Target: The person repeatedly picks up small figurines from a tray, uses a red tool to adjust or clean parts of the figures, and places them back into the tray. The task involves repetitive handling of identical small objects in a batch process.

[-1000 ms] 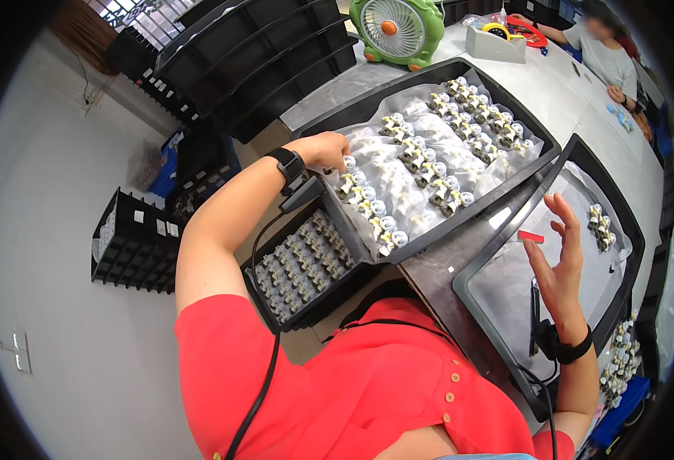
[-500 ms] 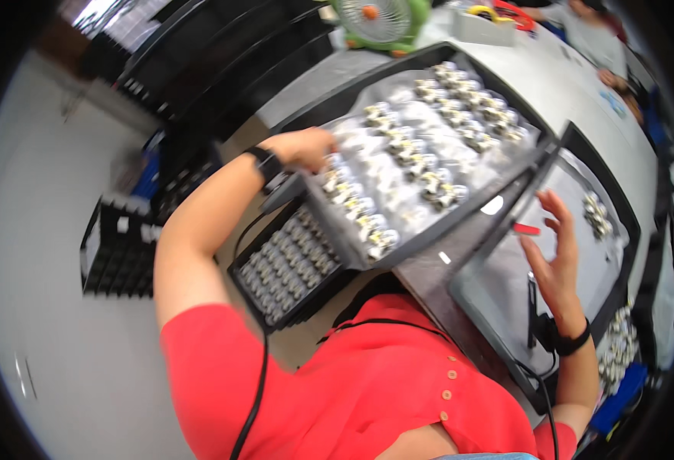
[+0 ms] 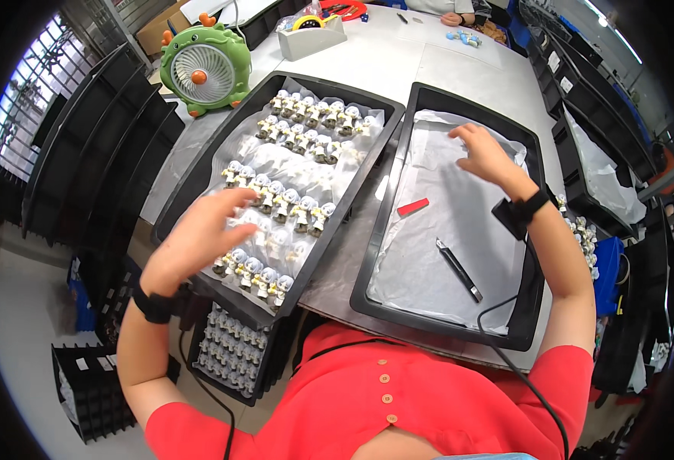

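Observation:
My left hand [image 3: 208, 236] hovers, fingers apart and holding nothing, over the near left part of a black tray [image 3: 369, 173]. Inside that tray, rows of small white-and-yellow figurines [image 3: 303, 215] lie on translucent sheeting; my fingertips are close to the middle rows, but contact is unclear. On the right, my right hand [image 3: 484, 156] is above the far part of a second black tray [image 3: 444, 322], its fingers curved and apart, with nothing visible in them. White sheeting lines this tray. On it lie a red strip [image 3: 413, 207] and a black craft knife [image 3: 459, 270].
A green fan [image 3: 203, 70] and a grey tape dispenser [image 3: 314, 38] stand beyond the trays. Below the left tray is another crate of figurines [image 3: 233, 349]. Black crates [image 3: 84, 146] are stacked at left. A blue bin [image 3: 609, 264] sits at right. Another person's hand [image 3: 452, 18] rests across the table.
The left tray, tilted and blurred earlier, now lies beside the right one. My left hand has left its edge and opened. My right hand has moved farther over its tray.

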Action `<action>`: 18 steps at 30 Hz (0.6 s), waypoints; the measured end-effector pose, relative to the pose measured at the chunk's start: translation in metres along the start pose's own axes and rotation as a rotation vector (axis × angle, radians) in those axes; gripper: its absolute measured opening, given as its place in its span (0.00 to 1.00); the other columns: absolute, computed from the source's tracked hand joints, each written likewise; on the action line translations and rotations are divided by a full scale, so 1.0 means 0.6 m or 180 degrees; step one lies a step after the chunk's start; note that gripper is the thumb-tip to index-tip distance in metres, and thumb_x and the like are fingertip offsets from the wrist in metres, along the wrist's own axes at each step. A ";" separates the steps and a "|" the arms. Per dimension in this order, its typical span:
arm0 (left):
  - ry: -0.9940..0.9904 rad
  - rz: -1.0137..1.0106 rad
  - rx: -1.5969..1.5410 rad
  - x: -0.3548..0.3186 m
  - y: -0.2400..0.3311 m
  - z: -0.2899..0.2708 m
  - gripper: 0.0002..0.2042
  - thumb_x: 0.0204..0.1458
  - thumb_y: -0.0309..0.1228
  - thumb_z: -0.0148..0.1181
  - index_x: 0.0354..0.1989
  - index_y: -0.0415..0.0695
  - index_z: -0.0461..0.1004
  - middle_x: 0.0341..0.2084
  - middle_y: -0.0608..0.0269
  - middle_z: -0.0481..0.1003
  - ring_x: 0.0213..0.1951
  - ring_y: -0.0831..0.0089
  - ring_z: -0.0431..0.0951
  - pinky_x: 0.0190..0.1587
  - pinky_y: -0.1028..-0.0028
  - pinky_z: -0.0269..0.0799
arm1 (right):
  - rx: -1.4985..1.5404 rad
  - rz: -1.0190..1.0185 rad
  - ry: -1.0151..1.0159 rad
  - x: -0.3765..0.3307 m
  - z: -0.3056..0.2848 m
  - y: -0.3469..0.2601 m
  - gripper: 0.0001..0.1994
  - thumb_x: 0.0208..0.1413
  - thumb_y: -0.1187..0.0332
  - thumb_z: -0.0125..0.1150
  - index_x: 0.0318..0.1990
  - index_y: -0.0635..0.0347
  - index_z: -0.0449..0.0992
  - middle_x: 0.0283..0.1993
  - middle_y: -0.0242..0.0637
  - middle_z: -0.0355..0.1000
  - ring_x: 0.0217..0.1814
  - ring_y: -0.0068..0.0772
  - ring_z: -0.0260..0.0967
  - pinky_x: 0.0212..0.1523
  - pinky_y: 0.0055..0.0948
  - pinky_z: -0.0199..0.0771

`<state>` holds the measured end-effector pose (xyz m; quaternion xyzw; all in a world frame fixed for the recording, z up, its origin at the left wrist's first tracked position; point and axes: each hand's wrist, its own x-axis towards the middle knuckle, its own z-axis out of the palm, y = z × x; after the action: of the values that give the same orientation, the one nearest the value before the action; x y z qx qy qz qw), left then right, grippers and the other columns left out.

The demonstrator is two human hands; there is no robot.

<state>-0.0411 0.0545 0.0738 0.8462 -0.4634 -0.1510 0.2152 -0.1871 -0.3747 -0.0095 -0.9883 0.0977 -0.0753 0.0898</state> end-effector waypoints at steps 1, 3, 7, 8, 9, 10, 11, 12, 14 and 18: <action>-0.0079 0.0170 -0.0319 0.005 0.036 0.009 0.20 0.46 0.28 0.62 0.50 0.40 0.70 0.38 0.55 0.75 0.39 0.67 0.75 0.42 0.71 0.70 | -0.0209 0.0262 -0.0082 0.006 0.004 0.023 0.23 0.38 0.77 0.62 0.48 0.57 0.70 0.51 0.42 0.67 0.54 0.48 0.63 0.53 0.39 0.67; -0.0175 0.0831 -0.0818 0.013 0.082 0.039 0.18 0.46 0.26 0.62 0.48 0.40 0.71 0.38 0.56 0.75 0.39 0.68 0.76 0.42 0.72 0.70 | -0.0439 0.0536 -0.0229 0.018 0.021 0.063 0.25 0.37 0.78 0.61 0.50 0.56 0.69 0.52 0.41 0.67 0.54 0.47 0.63 0.52 0.41 0.67; -0.0558 0.1619 -0.1443 0.042 0.155 0.085 0.17 0.48 0.27 0.62 0.47 0.39 0.71 0.37 0.57 0.75 0.39 0.67 0.76 0.43 0.72 0.71 | -0.0383 0.0454 -0.0042 0.032 0.072 0.131 0.25 0.36 0.79 0.60 0.48 0.55 0.69 0.50 0.41 0.67 0.53 0.47 0.64 0.50 0.41 0.68; -0.0590 0.1818 -0.1587 0.053 0.165 0.099 0.17 0.48 0.27 0.61 0.47 0.38 0.71 0.36 0.57 0.75 0.39 0.67 0.76 0.43 0.73 0.71 | -0.0323 0.0387 0.0108 0.034 0.079 0.139 0.25 0.35 0.79 0.60 0.47 0.55 0.69 0.50 0.41 0.67 0.53 0.47 0.65 0.49 0.41 0.68; -0.0708 0.1782 -0.1769 0.063 0.176 0.108 0.16 0.49 0.28 0.61 0.47 0.38 0.71 0.36 0.57 0.76 0.39 0.68 0.76 0.43 0.73 0.71 | -0.0235 0.0370 0.0044 0.037 0.077 0.142 0.22 0.35 0.80 0.60 0.42 0.56 0.68 0.48 0.42 0.68 0.51 0.48 0.65 0.47 0.40 0.69; -0.0829 0.1751 -0.1952 0.072 0.187 0.116 0.16 0.49 0.28 0.61 0.47 0.38 0.71 0.36 0.58 0.76 0.40 0.69 0.76 0.44 0.73 0.71 | -0.0179 0.0374 0.0059 0.039 0.074 0.144 0.21 0.35 0.81 0.59 0.42 0.56 0.68 0.47 0.43 0.68 0.51 0.48 0.65 0.46 0.40 0.68; -0.0958 0.1709 -0.2130 0.079 0.195 0.123 0.15 0.50 0.28 0.60 0.47 0.38 0.72 0.36 0.58 0.76 0.40 0.70 0.76 0.44 0.73 0.71 | -0.0110 0.0379 0.0072 0.036 0.069 0.133 0.20 0.35 0.81 0.59 0.41 0.56 0.67 0.46 0.43 0.68 0.51 0.49 0.65 0.46 0.39 0.68; -0.0923 0.1648 -0.2285 0.085 0.196 0.133 0.15 0.51 0.28 0.60 0.47 0.38 0.72 0.36 0.59 0.76 0.40 0.72 0.76 0.44 0.74 0.71 | -0.0043 0.0386 0.0085 0.033 0.063 0.122 0.20 0.35 0.81 0.59 0.40 0.57 0.67 0.46 0.44 0.68 0.50 0.49 0.65 0.45 0.39 0.68; -0.0873 0.1524 -0.2604 0.101 0.188 0.158 0.14 0.52 0.28 0.59 0.46 0.38 0.72 0.36 0.60 0.76 0.40 0.75 0.76 0.45 0.74 0.71 | 0.0282 0.0593 -0.0015 0.032 0.040 0.102 0.20 0.36 0.80 0.59 0.42 0.58 0.66 0.47 0.45 0.68 0.51 0.47 0.66 0.47 0.38 0.68; -0.0757 0.0649 -0.3142 0.118 0.163 0.184 0.12 0.54 0.26 0.57 0.46 0.38 0.71 0.39 0.64 0.75 0.41 0.80 0.74 0.45 0.78 0.70 | 0.0896 0.0372 0.0133 0.043 0.010 0.067 0.24 0.36 0.77 0.63 0.46 0.60 0.66 0.49 0.47 0.67 0.53 0.46 0.65 0.51 0.36 0.66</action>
<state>-0.1244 -0.0770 0.0243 0.5714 -0.4383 -0.4250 0.5483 -0.1684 -0.4178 -0.0198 -0.9568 0.1455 -0.1034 0.2296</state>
